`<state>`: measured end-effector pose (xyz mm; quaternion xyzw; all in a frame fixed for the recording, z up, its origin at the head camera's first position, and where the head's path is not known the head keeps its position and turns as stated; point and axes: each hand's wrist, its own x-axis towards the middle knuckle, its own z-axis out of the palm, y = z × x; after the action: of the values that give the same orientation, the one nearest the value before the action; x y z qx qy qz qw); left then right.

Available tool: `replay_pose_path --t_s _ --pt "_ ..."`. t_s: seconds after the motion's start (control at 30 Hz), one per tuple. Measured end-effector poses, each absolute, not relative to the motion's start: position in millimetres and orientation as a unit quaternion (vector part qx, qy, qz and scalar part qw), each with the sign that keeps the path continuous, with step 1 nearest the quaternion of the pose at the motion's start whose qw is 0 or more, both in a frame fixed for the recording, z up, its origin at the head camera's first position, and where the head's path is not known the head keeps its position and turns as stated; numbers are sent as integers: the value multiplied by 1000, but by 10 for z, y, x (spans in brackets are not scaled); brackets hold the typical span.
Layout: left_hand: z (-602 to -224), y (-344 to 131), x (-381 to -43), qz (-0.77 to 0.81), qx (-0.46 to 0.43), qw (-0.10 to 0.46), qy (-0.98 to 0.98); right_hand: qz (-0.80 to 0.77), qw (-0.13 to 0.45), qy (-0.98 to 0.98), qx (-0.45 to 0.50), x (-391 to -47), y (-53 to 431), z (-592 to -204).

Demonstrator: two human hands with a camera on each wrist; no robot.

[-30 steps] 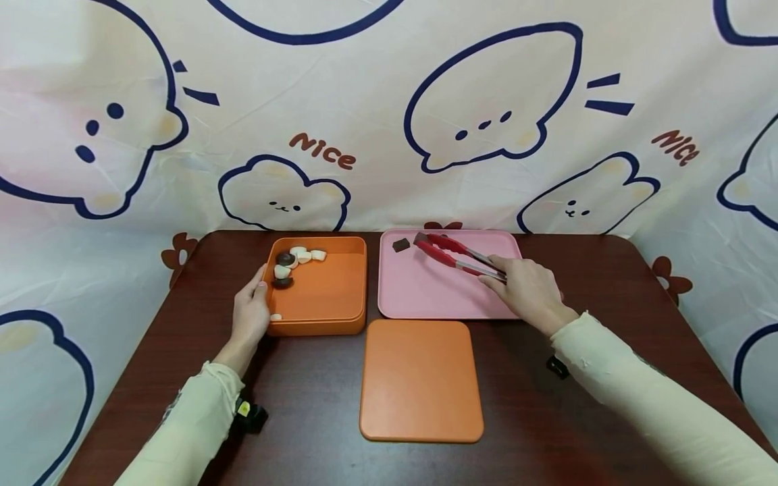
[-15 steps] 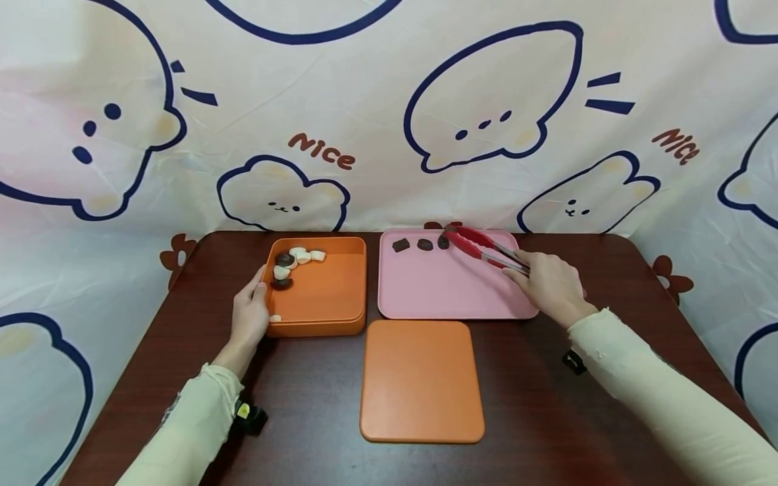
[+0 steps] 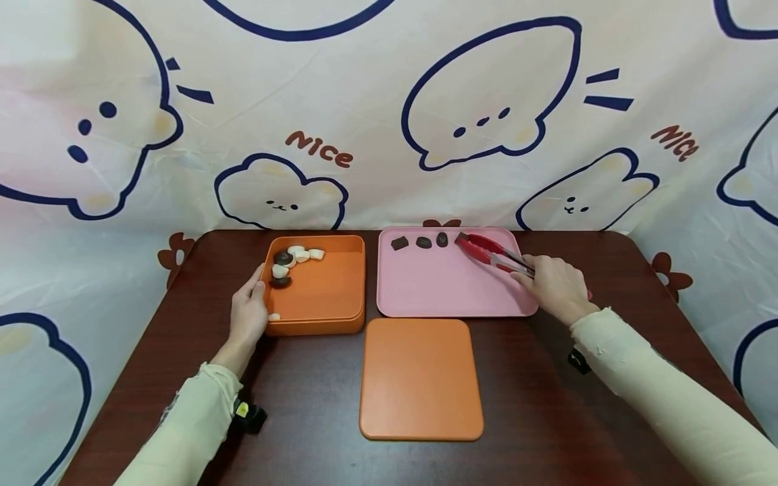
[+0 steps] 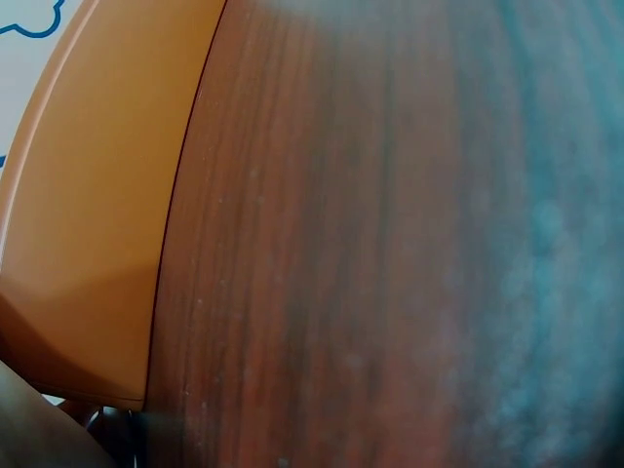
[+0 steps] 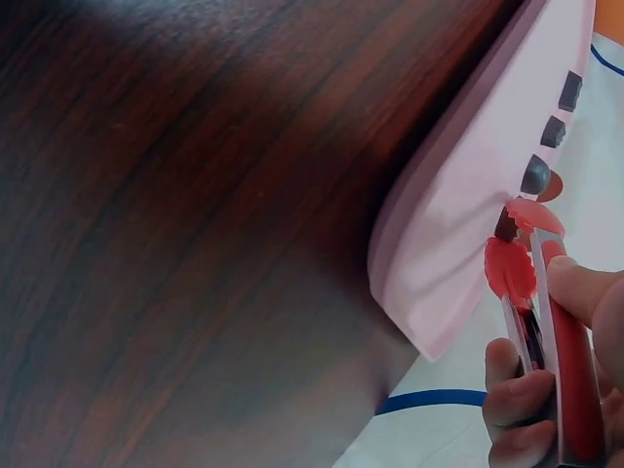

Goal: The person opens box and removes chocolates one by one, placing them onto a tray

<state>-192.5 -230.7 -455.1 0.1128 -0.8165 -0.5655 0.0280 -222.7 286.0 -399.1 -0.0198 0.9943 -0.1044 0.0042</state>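
Right hand (image 3: 556, 289) gripping red tongs (image 3: 477, 252), long axis pointing forward-left, tips around dark piece (image 5: 505, 225) by far edge of pink tray (image 3: 437, 290), left hand (image 3: 248, 312) holding orange box (image 3: 316, 327)

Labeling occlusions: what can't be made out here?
Left wrist: inside of orange box, hidden by its wall.
Left wrist: most of left hand, cut off bottom left.
Right wrist: rear of tongs, below frame.
Right wrist: dark piece, partly covered by tongs' tips.
Head: pale bit at box corner, too small to identify.
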Motion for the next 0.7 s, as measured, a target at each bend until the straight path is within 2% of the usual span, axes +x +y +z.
replay_pose_path --t_s 0.37,0.7 --pt "-4553 -2283 -1940 -563 120 16 -818 -122 9 993 -4 -2209 2898 -3955" --pt "-4541 -2292 -1946 -566 114 23 -816 -148 -58 986 -38 -2107 2820 -3872"
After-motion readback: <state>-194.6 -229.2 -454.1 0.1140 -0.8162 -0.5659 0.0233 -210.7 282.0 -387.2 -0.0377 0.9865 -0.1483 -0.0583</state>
